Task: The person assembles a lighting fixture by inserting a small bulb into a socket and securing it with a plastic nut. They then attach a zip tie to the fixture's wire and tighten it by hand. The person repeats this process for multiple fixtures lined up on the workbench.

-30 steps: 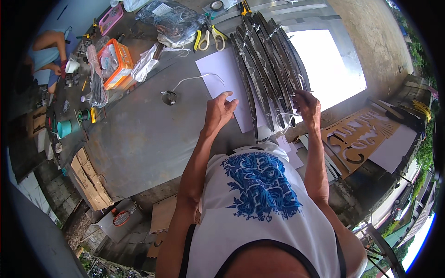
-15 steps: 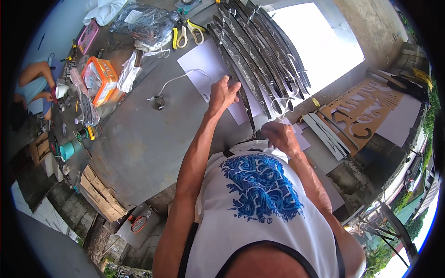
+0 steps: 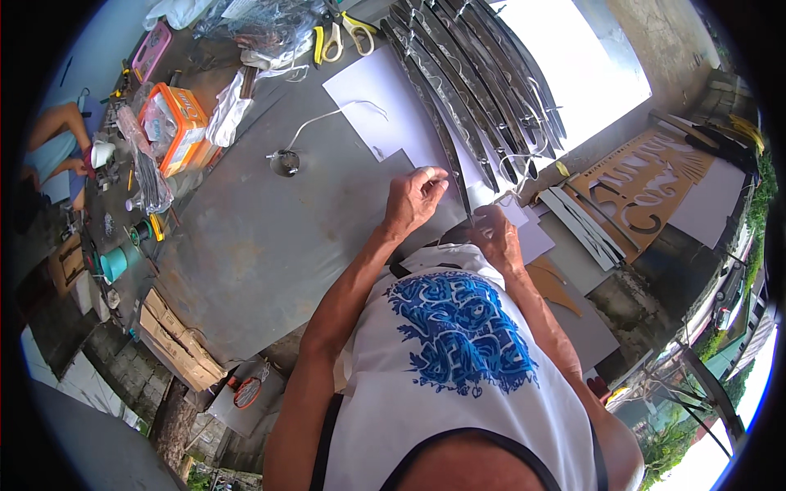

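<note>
Several long, narrow dark strips (image 3: 458, 90) lie side by side at the far right of the table, with thin pale wires and small fittings along them. The leftmost strip (image 3: 436, 123) runs toward me between my hands. My left hand (image 3: 412, 203) has its fingers curled together, tips against or very close to this strip's left edge. Whatever is between them is hidden. At the strip's near end my right hand (image 3: 497, 233) is closed, with thumb and fingers pinching the tip. A white wire (image 3: 517, 176) loops just beyond my right hand.
On the grey table (image 3: 246, 245) are yellow-handled scissors (image 3: 332, 42), white sheets (image 3: 368, 90) and a small round can (image 3: 286, 162) with a wire. An orange tub (image 3: 182, 123) stands left. Another person's arm (image 3: 61, 131) shows far left. Cut-out brown board (image 3: 647, 180) lies right.
My left hand has come down along the strip toward me, and its fingers have curled in. My right hand has shifted slightly and stays at the strip's near end. The view has moved a little.
</note>
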Action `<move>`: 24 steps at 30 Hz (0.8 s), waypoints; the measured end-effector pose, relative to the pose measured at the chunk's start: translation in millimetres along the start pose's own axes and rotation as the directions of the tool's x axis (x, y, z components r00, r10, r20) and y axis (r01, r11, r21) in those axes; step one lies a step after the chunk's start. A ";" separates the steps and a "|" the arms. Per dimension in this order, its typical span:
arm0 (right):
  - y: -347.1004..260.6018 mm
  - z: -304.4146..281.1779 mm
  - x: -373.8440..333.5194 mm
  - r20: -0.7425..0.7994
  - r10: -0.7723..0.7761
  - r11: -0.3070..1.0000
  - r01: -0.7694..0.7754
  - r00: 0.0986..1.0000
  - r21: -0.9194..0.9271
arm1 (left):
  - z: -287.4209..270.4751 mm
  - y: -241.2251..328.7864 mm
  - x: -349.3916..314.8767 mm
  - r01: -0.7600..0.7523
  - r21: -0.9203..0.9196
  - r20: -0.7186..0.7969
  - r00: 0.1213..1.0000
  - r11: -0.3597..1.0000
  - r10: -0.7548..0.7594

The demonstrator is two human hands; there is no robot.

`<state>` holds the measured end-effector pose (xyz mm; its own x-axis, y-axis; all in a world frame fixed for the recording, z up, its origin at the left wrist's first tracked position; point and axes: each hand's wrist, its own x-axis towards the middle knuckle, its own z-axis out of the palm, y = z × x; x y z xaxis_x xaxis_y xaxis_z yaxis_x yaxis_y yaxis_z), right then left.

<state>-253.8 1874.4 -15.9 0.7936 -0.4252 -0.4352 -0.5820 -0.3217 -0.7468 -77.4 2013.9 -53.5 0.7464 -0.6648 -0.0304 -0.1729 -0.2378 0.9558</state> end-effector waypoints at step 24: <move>-70.9 -34.7 55.5 0.157 -0.039 0.982 0.008 0.987 0.190 | 28.1 -9.7 -7.0 -0.007 0.005 -0.076 0.997 1.000 0.007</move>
<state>-174.6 1844.2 30.3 0.8335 -0.2747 -0.4794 -0.5309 -0.1582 -0.8325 -98.9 2001.0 -70.7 0.7920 -0.6105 -0.0010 -0.1813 -0.2368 0.9545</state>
